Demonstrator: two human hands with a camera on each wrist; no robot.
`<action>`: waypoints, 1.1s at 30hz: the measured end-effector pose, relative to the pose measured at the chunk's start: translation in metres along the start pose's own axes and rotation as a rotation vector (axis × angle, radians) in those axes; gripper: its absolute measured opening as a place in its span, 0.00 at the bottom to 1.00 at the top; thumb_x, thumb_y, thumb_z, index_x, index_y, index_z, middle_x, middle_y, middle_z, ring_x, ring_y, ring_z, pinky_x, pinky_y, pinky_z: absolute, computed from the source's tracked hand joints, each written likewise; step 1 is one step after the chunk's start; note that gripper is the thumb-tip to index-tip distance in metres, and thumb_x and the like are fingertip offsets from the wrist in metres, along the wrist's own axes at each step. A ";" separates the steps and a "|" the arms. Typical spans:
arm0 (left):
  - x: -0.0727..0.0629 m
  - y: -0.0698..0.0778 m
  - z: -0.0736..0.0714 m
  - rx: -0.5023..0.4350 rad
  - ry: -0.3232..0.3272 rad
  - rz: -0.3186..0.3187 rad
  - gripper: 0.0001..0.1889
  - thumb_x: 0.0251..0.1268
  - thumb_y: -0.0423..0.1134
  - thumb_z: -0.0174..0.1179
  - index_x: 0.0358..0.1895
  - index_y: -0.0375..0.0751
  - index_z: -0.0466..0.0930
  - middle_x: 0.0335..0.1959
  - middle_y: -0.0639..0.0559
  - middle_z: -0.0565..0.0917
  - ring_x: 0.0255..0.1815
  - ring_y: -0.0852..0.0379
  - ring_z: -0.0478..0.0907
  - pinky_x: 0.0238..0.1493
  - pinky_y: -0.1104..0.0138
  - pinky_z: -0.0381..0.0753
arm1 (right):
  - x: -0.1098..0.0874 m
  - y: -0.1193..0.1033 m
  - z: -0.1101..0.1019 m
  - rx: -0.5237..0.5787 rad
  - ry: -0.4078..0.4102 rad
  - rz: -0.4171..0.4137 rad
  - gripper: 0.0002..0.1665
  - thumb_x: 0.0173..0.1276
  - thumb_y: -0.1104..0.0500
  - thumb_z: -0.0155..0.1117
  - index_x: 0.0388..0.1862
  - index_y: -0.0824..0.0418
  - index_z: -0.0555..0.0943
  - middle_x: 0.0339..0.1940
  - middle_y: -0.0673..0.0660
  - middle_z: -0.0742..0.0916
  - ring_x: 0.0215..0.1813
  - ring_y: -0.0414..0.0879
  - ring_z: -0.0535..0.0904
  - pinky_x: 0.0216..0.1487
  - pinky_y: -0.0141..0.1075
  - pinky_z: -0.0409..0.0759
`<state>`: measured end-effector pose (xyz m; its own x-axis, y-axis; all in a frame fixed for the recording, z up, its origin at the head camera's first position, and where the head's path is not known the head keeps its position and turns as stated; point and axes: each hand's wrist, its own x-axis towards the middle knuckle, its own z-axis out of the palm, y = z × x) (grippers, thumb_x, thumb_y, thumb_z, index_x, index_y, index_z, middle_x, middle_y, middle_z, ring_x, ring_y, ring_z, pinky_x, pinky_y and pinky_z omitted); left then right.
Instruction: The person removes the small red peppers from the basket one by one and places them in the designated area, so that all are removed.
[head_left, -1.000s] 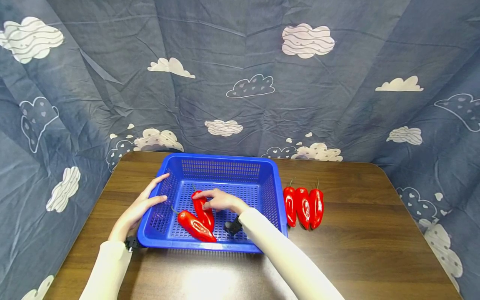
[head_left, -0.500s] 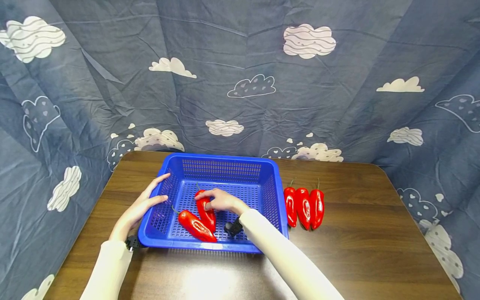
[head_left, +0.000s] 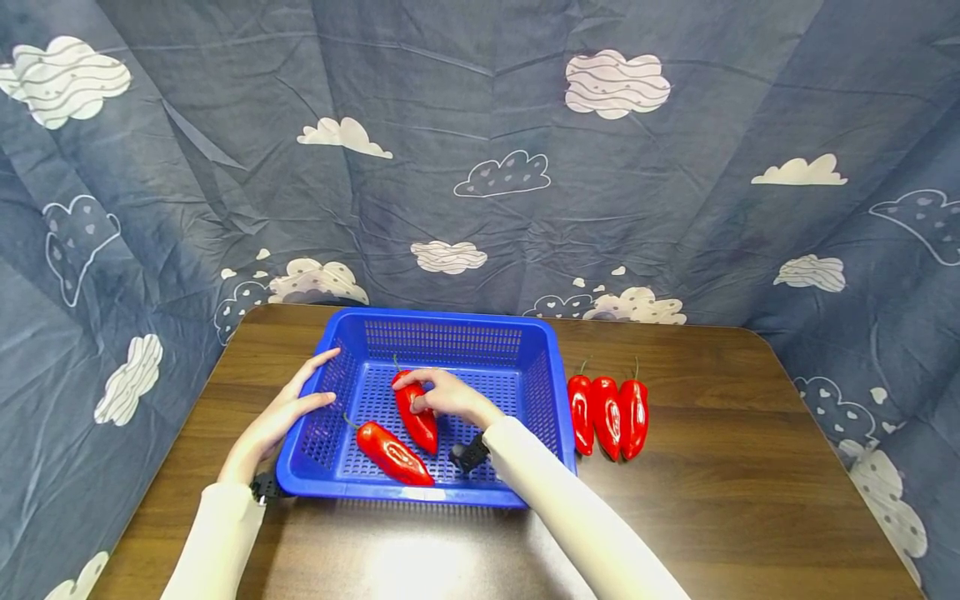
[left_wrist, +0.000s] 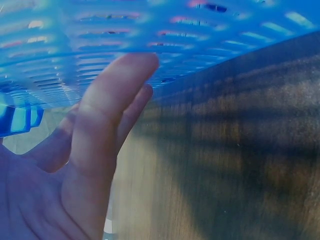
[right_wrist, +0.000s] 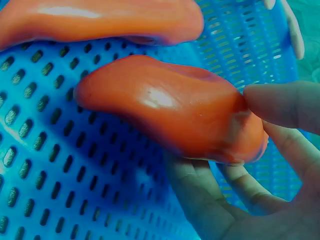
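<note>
In the head view my right hand [head_left: 446, 393] grips a long red pepper [head_left: 417, 425] inside the blue basket [head_left: 442, 315]. The right wrist view shows the thumb on one side of this red pepper [right_wrist: 165, 107] and the fingers under and around its stem end. Another red pepper [head_left: 392, 454] lies slantwise on the basket floor nearer the front wall, apart from the held one. My left hand [head_left: 279, 415] holds the basket's left side, with fingertips reaching over the rim. In the left wrist view, fingers [left_wrist: 95, 130] lie close against the outside of the slotted wall.
To the right of the basket, several red peppers [head_left: 606, 417] lie side by side on the wooden table [head_left: 720, 467], stems pointing back. The closest sits right beside the basket wall. A dark blue cloud-print cloth [head_left: 495, 217] hangs behind the table.
The pepper in my right hand has shifted slightly back and right, and a gap now separates it from the front pepper it lay against. My left hand stays put.
</note>
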<state>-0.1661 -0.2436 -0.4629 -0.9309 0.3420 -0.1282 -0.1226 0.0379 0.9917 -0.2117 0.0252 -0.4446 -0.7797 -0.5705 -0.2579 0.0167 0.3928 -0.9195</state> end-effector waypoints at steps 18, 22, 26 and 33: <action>-0.002 0.001 0.001 0.003 -0.001 0.009 0.34 0.72 0.34 0.49 0.76 0.55 0.46 0.71 0.33 0.51 0.56 0.34 0.67 0.44 0.48 0.79 | -0.018 -0.009 -0.017 0.168 0.008 -0.051 0.28 0.52 0.75 0.53 0.56 0.69 0.77 0.49 0.59 0.76 0.36 0.46 0.75 0.30 0.33 0.78; -0.001 0.001 0.001 -0.004 -0.004 0.011 0.33 0.72 0.34 0.49 0.76 0.54 0.46 0.70 0.32 0.51 0.56 0.34 0.67 0.44 0.48 0.78 | -0.022 -0.010 -0.020 0.171 0.027 -0.043 0.28 0.53 0.75 0.54 0.56 0.67 0.77 0.50 0.59 0.75 0.39 0.46 0.75 0.33 0.33 0.79; -0.001 0.001 0.001 -0.002 -0.004 0.012 0.33 0.72 0.34 0.48 0.76 0.54 0.46 0.70 0.32 0.51 0.56 0.33 0.67 0.44 0.48 0.79 | -0.027 -0.011 -0.024 0.181 0.035 -0.049 0.28 0.53 0.75 0.54 0.56 0.67 0.77 0.51 0.60 0.74 0.40 0.47 0.76 0.34 0.34 0.79; -0.001 0.001 0.001 -0.002 -0.001 0.002 0.34 0.72 0.34 0.49 0.76 0.56 0.46 0.70 0.33 0.50 0.56 0.34 0.67 0.44 0.48 0.78 | -0.036 -0.012 -0.033 0.183 0.046 -0.063 0.28 0.54 0.74 0.55 0.58 0.68 0.76 0.53 0.63 0.75 0.40 0.48 0.77 0.36 0.35 0.80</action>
<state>-0.1649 -0.2425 -0.4622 -0.9308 0.3433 -0.1258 -0.1211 0.0351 0.9920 -0.2045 0.0648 -0.4144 -0.8106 -0.5546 -0.1878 0.0770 0.2170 -0.9731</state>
